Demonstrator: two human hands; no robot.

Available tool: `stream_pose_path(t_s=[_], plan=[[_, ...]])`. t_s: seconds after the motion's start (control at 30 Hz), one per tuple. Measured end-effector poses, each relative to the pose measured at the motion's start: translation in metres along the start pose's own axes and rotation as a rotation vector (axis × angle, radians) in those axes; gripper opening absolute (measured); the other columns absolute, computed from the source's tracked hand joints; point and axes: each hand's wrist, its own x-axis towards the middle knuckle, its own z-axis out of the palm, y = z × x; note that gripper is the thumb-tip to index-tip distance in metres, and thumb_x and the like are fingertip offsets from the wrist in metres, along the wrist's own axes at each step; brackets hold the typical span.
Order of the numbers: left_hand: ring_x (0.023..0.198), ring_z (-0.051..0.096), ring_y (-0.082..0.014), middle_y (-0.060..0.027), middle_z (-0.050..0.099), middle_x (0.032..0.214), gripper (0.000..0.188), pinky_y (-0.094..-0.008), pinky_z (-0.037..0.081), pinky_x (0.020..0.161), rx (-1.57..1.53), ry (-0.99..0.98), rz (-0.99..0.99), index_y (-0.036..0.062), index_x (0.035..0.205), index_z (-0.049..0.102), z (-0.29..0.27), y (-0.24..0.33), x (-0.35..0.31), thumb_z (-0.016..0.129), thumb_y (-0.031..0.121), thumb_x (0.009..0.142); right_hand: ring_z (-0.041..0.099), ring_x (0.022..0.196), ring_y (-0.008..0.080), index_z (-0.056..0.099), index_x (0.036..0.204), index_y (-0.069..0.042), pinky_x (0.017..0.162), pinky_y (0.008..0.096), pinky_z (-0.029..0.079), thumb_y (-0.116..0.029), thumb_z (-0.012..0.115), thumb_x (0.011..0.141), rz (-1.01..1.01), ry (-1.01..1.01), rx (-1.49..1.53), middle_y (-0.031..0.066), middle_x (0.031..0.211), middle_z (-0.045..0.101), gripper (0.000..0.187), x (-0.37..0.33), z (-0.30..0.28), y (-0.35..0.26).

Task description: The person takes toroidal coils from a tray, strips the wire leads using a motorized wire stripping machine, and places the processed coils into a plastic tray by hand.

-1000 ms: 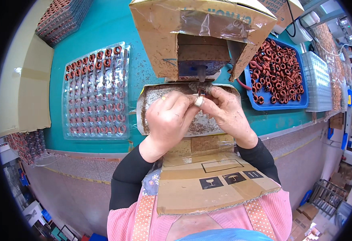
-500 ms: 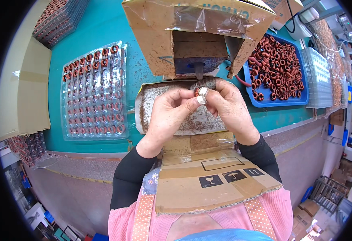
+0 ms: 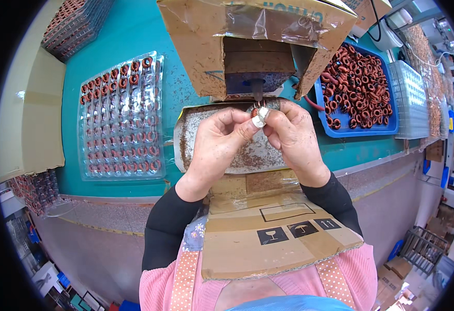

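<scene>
One coil [image 3: 254, 112] nearer one cylinder [image 3: 257, 89]

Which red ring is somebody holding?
The ring pinched between the left hand and right hand; those in the blue tray and flat clear tray lie untouched.

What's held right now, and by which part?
A small copper-red wire-wound ring coil, pinched by its round body between the left hand and right hand; its thin metal leads stick out past them.

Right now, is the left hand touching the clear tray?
No, the left hand meets the right hand at a small copper-coloured ring, apart from the clear tray.
</scene>
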Motion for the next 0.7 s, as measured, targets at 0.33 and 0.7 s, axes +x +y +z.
stream_pose_path(t_s=[0.33,0.7], plan=[[0.082,0.058,-0.0067,-0.0043,0.065,0.090,0.020,-0.0216,0.046,0.074,-0.011,-0.001,0.010,-0.0033,0.097,0.063,-0.003,0.002,0.006,0.067,0.013,0.086,0.042,0.050,0.0044,0.056,0.076,-0.001,0.045,0.0209,0.034,-0.018,0.059,0.085,-0.031,0.039,-0.037,0.0003,0.062,0.051,0.019,0.004,0.003,0.001],[0.074,0.052,-0.0033,0.0007,0.062,0.083,0.014,-0.0189,0.041,0.066,-0.026,-0.030,0.046,0.0006,0.093,0.063,-0.007,-0.005,-0.006,0.067,0.012,0.086,0.042,0.050,0.0028,0.058,0.081,0.001,0.044,0.0196,0.032,-0.017,0.059,0.085,-0.047,-0.019,-0.053,-0.0006,0.060,0.051,0.018,-0.003,0.004,0.002]])
